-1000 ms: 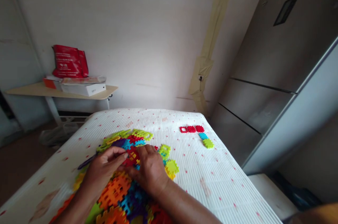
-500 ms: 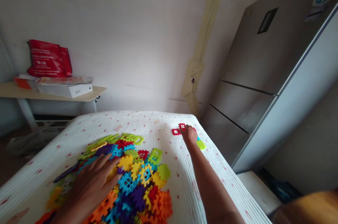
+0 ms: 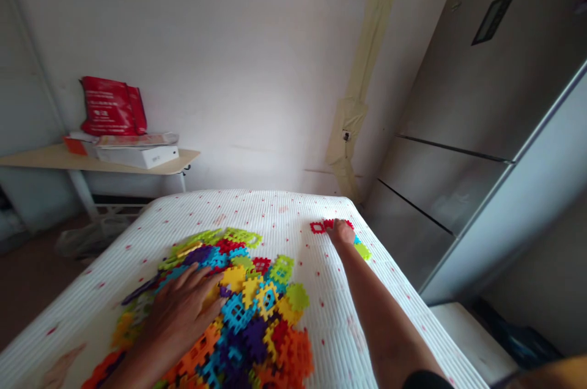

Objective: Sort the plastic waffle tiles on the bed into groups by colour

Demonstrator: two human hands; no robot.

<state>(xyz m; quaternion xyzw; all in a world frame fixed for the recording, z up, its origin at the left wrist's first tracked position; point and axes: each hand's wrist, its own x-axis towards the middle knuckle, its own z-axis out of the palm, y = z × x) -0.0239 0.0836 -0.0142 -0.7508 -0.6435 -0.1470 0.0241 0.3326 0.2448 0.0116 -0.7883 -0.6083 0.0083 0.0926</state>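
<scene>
My left hand (image 3: 183, 309) rests palm down, fingers spread, on a heap of notched plastic building pieces (image 3: 238, 312) in yellow, blue, purple, orange, green and red. Farther off, my right hand (image 3: 341, 232) reaches to the far right part of the bed, its fingers closed over a red building piece (image 3: 328, 224) with window bars. A red square frame (image 3: 317, 227) lies just left of that piece. More red shows beyond my fingers. Near the wrist lie a blue piece (image 3: 356, 240) and a light green piece (image 3: 364, 251). My fingertips are partly hidden.
The pieces lie on a bed-like surface with a white, red-dotted cover (image 3: 293, 211). A grey fridge (image 3: 449, 132) stands to the right. At the left, a small table (image 3: 41, 158) carries a white box (image 3: 144, 156) and a red bag (image 3: 112, 107).
The view has turned left, so everything sits farther right. My right hand has brought the red window piece up close to the red frame. My left hand stays on the heap.
</scene>
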